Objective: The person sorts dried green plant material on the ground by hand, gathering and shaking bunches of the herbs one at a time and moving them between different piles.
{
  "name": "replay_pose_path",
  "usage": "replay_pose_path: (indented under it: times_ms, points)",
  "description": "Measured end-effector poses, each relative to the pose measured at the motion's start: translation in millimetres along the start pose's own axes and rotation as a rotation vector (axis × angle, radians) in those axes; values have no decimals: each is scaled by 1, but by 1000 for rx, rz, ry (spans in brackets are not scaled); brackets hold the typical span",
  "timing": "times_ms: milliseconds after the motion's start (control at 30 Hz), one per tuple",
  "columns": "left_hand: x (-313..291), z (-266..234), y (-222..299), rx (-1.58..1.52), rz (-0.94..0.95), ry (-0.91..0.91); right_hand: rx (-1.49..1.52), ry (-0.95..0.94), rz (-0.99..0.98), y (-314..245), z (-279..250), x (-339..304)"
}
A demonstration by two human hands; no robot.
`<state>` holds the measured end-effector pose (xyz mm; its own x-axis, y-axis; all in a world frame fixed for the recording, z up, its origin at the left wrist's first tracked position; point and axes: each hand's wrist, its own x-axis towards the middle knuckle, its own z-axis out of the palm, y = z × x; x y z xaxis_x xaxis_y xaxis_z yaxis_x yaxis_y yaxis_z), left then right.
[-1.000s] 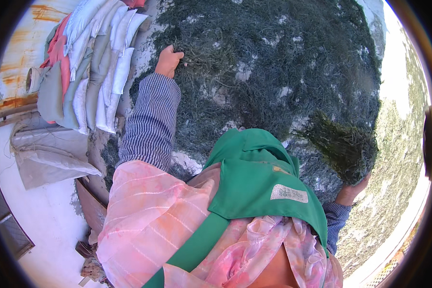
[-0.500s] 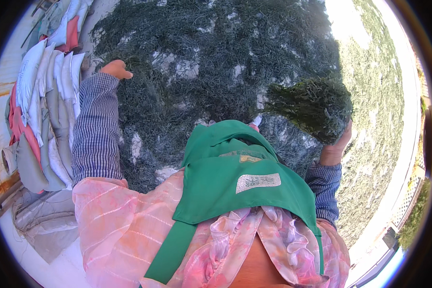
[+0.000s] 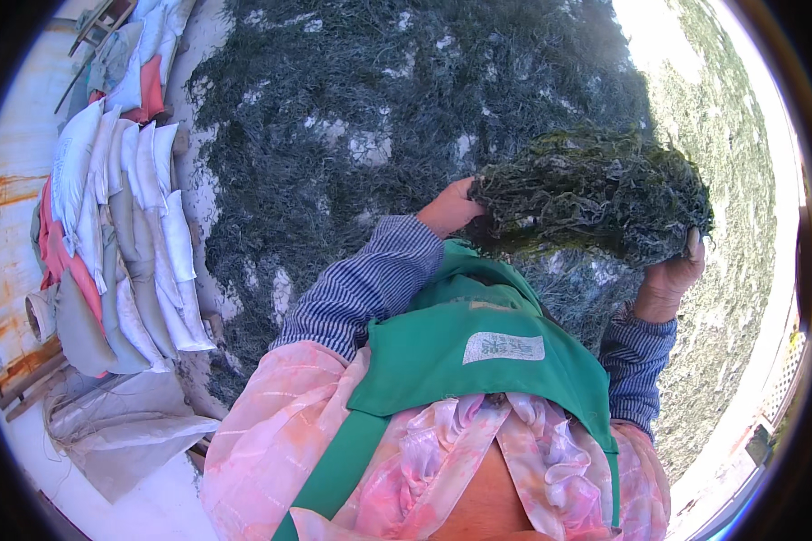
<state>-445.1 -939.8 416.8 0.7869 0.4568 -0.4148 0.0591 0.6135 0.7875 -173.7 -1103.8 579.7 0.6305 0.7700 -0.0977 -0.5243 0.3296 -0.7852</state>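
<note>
A thick clump of dark green seaweed (image 3: 595, 194) is stretched between my hands in front of my green apron. My left hand (image 3: 452, 209) grips its left end, the fingers partly buried in the strands. At the right end my right hand (image 3: 675, 278) holds it from below, with the thumb up along its edge. Beneath the clump lies a wide layer of the same spread seaweed (image 3: 334, 216), with pale ground showing through in patches.
Stacked filled sacks (image 3: 144, 225), white, grey and red, line the left side against a rust-stained wall (image 3: 9, 261). A crumpled grey sheet (image 3: 117, 433) lies at lower left. Sunlit seaweed (image 3: 731, 225) covers ground to the right, bounded by a pale edge.
My left hand has swung rightward from the far left and taken hold of the seaweed clump. The clump, earlier in my right hand only, is now spread wider and slightly farther right.
</note>
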Motion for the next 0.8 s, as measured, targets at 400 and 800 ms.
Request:
replay_pose_path:
  times_ms: [400,800]
  points:
    - [-158,-116,114,-329,604,471,192,287,-179,-23,-15,33]
    - [-182,-139,101,-559,535,666,-231,258,172,25,-6,59]
